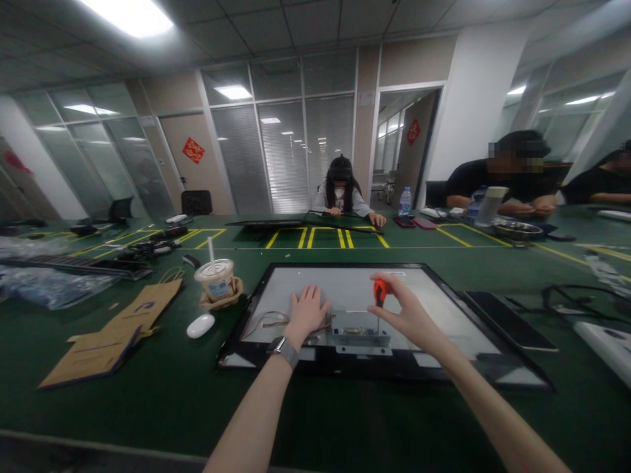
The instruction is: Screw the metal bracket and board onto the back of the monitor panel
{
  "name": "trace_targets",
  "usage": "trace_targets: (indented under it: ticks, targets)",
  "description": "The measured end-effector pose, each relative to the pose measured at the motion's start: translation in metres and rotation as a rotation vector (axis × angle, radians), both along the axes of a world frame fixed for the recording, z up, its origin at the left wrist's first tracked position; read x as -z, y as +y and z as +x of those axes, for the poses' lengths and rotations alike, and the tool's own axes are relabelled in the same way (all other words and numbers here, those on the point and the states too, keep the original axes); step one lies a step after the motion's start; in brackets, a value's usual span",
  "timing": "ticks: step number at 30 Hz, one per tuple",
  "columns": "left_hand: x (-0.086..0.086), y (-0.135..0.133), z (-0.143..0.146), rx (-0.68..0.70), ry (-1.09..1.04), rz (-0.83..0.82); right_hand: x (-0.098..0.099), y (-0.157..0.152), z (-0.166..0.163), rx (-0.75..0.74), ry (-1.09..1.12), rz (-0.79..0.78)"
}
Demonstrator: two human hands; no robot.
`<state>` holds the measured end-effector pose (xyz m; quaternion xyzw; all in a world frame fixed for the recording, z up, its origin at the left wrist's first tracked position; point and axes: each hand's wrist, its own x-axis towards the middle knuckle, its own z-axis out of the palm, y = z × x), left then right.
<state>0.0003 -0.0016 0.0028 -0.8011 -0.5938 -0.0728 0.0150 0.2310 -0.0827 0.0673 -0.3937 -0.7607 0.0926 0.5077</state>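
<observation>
right hand [405, 314] of mine is pinching a screwdriver [379, 293] by its orange and black handle, thumb and fingers closed about it, the shaft pointing straight down at a metal bracket [340, 322]. i cannot tell whether the tip sits in a screw. the bracket, with its row of connectors, lies along the near side of a large flat panel [434, 292], which rests face unseen on the green table [148, 420], its pale surface up and a black border all round.

my left hand [307, 311] is laid palm down on that pale surface, fingers spread and pointing away from me, just left of the bracket. a watch [284, 351] is on that wrist, and thin wires [263, 318] run out beside the hand.

to the left of the panel i have a white mouse [200, 326], a lidded cup [215, 279] with a straw, and a brown paper bag [142, 305]. a black slab [510, 320] lies just beside the panel's right edge. across the table sits another person [340, 190].
</observation>
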Motion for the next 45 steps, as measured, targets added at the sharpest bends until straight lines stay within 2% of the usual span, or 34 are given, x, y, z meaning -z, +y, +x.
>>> trace_targets:
  ticks: [5,10,14,21,26,34,45]
  targets:
    - [0.001,0.0,-0.001,0.003,0.003,-0.006,-0.002,0.002,0.004,-0.015,0.005,-0.063]
    - [0.001,0.001,-0.001,0.003,0.011,-0.017,-0.003,0.0,0.005,-0.151,0.05,-0.177]
    - [0.0,0.0,-0.001,0.005,0.02,-0.02,-0.003,-0.002,0.005,-0.234,0.079,-0.162]
    - [0.0,0.0,0.0,0.002,0.019,-0.015,-0.005,0.0,0.009,-0.02,-0.039,-0.087]
    - [-0.001,0.0,0.0,0.003,0.015,-0.019,-0.005,0.001,0.01,-0.017,-0.026,-0.079]
    - [-0.002,-0.001,-0.001,0.007,0.029,-0.021,-0.006,-0.004,0.007,-0.131,-0.017,-0.101]
    - [-0.002,-0.001,-0.001,0.011,0.011,-0.024,-0.006,0.0,0.013,-0.013,-0.066,-0.099]
